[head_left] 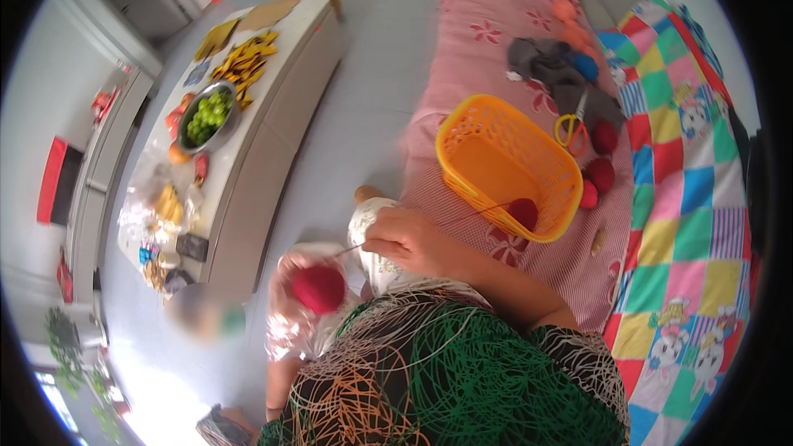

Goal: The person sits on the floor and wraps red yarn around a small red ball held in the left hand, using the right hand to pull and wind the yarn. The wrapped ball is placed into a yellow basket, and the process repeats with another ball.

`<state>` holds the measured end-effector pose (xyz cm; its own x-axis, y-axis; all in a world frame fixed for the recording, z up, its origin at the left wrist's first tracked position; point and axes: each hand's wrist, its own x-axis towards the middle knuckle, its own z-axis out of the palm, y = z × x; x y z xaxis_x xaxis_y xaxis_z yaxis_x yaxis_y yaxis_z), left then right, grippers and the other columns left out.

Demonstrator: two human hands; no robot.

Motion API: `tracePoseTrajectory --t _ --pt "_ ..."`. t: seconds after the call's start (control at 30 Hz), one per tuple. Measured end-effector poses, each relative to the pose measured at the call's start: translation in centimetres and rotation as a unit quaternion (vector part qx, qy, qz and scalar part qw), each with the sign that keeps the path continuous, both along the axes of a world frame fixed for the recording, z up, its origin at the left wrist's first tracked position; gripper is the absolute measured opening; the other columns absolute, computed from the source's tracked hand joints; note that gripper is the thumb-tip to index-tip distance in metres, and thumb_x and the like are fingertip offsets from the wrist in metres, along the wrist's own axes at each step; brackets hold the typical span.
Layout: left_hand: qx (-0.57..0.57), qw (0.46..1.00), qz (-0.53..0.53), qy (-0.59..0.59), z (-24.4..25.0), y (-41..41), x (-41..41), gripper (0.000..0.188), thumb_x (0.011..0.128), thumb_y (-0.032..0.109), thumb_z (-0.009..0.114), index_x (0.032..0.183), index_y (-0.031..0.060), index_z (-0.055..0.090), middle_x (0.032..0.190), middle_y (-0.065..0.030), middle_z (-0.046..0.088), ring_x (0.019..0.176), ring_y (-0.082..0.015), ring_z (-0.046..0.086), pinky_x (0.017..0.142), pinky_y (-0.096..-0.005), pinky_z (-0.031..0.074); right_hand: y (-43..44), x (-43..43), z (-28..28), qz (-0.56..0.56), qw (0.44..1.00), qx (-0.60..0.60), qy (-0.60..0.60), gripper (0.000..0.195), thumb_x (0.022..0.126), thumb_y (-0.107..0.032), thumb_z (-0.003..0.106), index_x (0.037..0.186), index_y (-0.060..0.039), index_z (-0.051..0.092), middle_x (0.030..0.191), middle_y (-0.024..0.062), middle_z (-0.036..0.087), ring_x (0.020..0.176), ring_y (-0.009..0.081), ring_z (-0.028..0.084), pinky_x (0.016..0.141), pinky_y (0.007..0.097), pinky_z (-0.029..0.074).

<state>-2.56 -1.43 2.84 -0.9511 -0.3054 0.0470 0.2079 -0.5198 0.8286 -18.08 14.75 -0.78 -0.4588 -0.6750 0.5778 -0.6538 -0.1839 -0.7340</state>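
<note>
My left hand (294,285), partly blurred, holds a ball of red yarn (319,289) above my lap. To its right, my right hand (396,238) pinches a strand of yarn (348,250) between thumb and fingers. A yellow plastic basket (452,167) stands on the pink patterned cover, with a dark red yarn ball (523,214) inside and a strand running out over its side. Beyond the basket lie scissors (573,130) with yellow and orange handles, beside several red yarn balls (599,174).
Grey cloth (545,62) and a blue ball (584,67) lie farther up the pink cover (461,62). A checked quilt (681,198) runs along the right. At left, a long table (303,31) bears a metal bowl of green grapes (209,116), bananas (168,204) and yellow pieces.
</note>
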Motion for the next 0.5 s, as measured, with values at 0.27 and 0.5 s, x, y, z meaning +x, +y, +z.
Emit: tracePoseTrajectory --t 0.27,0.5 --pt "-0.173 0.958 0.223 -0.053 -2.5 -1.5 -1.9 0.052 0.063 -0.005 0.072 0.112 -0.0013 0.055 0.11 -0.0156 0.063 0.099 -0.0253 0.065 0.087 -0.0361 0.056 1.4 3.6 3.2 0.246 0.959 0.141 0.005 0.017 0.094 -0.022 0.062 0.093 -0.0046 0.061 0.083 0.0104 0.055 0.071 0.0277 0.059 0.065 0.0372 0.048" --pt "-0.187 0.962 -0.161 -0.119 -0.4 -1.2 0.0 0.055 0.062 -0.001 0.075 0.114 -0.002 0.056 0.11 -0.0156 0.064 0.103 -0.0223 0.064 0.088 -0.0351 0.055 -0.1 -0.2 5.0 0.018 0.999 0.036 0.002 0.01 0.085 -0.01 0.073 0.086 -0.0031 0.065 0.075 0.0085 0.059 0.062 0.0199 0.058 0.055 0.0315 0.045"
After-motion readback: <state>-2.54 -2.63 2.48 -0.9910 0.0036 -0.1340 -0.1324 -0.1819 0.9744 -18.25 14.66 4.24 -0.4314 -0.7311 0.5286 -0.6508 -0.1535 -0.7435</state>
